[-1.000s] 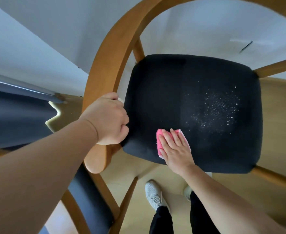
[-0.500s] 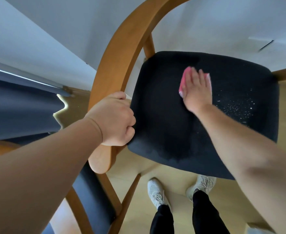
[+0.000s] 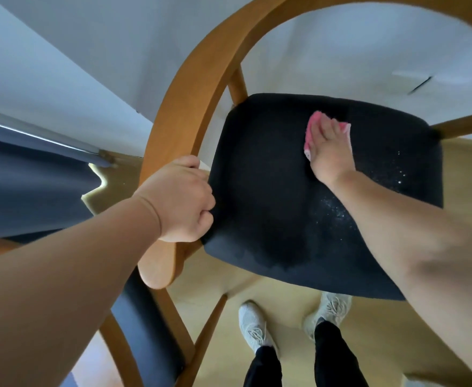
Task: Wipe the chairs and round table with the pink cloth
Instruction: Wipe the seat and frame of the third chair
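Pink soft cloth (image 3: 311, 127) lies flat on the black padded seat (image 3: 265, 191) of the chair, up at twelve o'clock on the seat. Our right hand (image 3: 327, 152) presses it down with straight fingers. Our left hand (image 3: 183, 202) curls tight round the curved wooden frame (image 3: 190, 88) at nine o'clock and holds the chair steady. We think we are in the middle of wiping this seat. Tiny white specks (image 3: 399, 174) lie at three o'clock. Next we should slide the cloth over there, pressing flat, to push them off the edge. The round table comes later.
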Demonstrator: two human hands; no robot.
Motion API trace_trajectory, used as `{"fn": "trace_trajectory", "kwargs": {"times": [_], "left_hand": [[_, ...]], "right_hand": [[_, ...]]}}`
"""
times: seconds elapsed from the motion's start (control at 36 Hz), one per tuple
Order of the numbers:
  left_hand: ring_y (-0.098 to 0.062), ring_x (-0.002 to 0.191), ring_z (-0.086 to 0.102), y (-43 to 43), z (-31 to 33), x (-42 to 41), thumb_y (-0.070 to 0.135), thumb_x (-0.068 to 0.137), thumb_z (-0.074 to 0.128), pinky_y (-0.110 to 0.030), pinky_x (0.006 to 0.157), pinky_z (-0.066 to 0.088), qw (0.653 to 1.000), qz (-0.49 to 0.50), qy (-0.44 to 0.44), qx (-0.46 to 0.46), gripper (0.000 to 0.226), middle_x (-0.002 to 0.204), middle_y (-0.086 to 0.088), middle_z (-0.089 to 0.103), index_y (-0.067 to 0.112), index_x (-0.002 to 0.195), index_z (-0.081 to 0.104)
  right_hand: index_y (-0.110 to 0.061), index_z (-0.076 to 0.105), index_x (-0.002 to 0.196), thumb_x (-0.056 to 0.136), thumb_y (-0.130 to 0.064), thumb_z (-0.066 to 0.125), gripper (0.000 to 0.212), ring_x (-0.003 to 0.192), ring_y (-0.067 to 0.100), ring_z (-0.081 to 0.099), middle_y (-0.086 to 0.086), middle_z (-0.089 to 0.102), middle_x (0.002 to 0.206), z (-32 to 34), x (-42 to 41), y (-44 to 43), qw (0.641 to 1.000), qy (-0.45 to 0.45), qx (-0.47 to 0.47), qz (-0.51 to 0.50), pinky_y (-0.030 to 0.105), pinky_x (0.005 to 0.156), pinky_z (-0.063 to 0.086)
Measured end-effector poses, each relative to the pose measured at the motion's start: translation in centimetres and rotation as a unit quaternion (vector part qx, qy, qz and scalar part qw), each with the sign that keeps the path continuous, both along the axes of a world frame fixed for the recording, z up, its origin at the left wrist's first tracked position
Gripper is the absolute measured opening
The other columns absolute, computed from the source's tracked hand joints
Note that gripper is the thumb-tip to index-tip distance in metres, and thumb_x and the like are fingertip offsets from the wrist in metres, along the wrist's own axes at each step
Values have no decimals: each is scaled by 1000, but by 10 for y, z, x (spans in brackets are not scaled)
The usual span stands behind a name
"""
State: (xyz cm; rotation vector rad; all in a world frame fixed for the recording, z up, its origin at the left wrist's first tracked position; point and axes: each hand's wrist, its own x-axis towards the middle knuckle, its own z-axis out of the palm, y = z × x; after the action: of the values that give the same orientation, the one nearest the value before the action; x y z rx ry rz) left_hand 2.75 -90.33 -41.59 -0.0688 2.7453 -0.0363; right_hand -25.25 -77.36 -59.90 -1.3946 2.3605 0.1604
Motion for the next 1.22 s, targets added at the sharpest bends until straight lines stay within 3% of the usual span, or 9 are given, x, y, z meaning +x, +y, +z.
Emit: {"fn": "trace_trajectory", "kwargs": {"times": [0.17,0.31,0.42,0.67,0.81,0.92,1.03,1.22], "left_hand": [[-11,55,41,2,0,0,37,80,18,-34,88,32,1000,-4,-16,-24,44,48,8,43,26,45,42],[-10,55,42,4,1,0,38,80,12,-33,91,30,999,-7,-29,-45,48,48,8,45,26,47,44],[-8,53,41,6,0,0,38,81,11,-33,90,32,998,-12,-20,-63,49,46,7,43,26,46,43],[-10,51,41,7,-2,-2,35,79,15,-36,89,36,996,-15,-16,-82,46,44,7,43,24,43,42],[-10,53,40,7,-2,0,35,80,15,-35,92,34,996,-21,-17,-81,46,45,7,41,24,44,41],[-9,53,38,5,-3,-1,35,81,16,-33,92,32,996,-23,-24,-80,45,46,7,42,25,44,40],[-13,55,41,4,-3,0,35,80,17,-34,90,33,997,-22,-26,-67,43,47,7,44,25,45,41],[-14,53,37,3,-4,2,33,78,31,-32,83,33,999,-13,-15,-36,39,45,8,42,24,42,44]], "right_hand": [[-3,12,153,96,-24,44,69,145,38,15,16,12,159,3,58,65,1000,-5,27,15,47,120,9],[-4,19,153,102,-28,30,58,146,39,15,16,15,160,3,118,120,999,-34,31,-2,47,121,4],[0,38,146,97,-30,26,58,138,42,35,19,35,152,7,159,162,999,-48,-16,-6,51,119,19],[-6,48,142,93,-26,35,54,134,38,43,12,44,148,4,185,201,997,-43,-55,-24,50,114,24],[-5,44,143,93,-29,32,57,135,39,40,13,42,149,3,155,175,997,-36,-37,-65,52,115,27],[-6,26,151,98,-25,39,58,144,36,22,11,23,158,-4,106,134,994,-21,-26,-109,47,120,12],[-9,13,155,101,-30,25,59,148,32,10,7,12,162,-13,63,105,993,-12,-16,-119,43,122,4],[-10,2,155,102,-37,15,61,149,32,5,9,7,163,-19,1,52,991,2,-33,-133,43,122,4]]}}
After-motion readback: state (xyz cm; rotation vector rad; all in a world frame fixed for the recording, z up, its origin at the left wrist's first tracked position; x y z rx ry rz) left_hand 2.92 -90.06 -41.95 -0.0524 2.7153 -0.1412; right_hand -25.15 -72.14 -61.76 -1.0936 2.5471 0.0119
